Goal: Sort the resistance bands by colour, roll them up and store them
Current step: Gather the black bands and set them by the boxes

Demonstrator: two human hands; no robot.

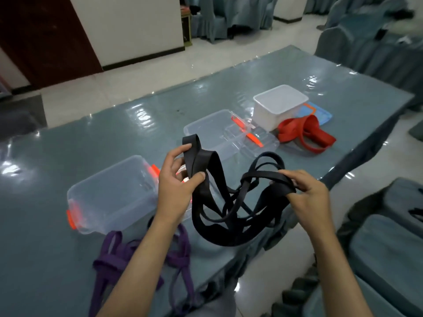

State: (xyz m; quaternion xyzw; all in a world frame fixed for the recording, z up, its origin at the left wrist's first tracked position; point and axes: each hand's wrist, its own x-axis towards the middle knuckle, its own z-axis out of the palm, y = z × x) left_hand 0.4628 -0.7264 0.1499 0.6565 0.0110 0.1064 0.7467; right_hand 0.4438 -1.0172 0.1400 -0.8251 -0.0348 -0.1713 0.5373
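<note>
Over the shiny table (96, 143), the left hand (176, 179) and right hand (306, 193) each pinch the tangled black bands (219, 216), which look soft, floppy and best held by one loop.

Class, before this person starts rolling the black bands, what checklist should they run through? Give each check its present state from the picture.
1. Both hands grip the black bands: left hand and right hand each hold them: ok.
2. Black bands untangled: loops cross and knot: not ok.
3. Colours kept apart: purple bands near the front edge, red bands by the white box: ok.
4. A container open for storing: middle clear box stands open: ok.
5. How many black bands there are: cannot tell.
</note>
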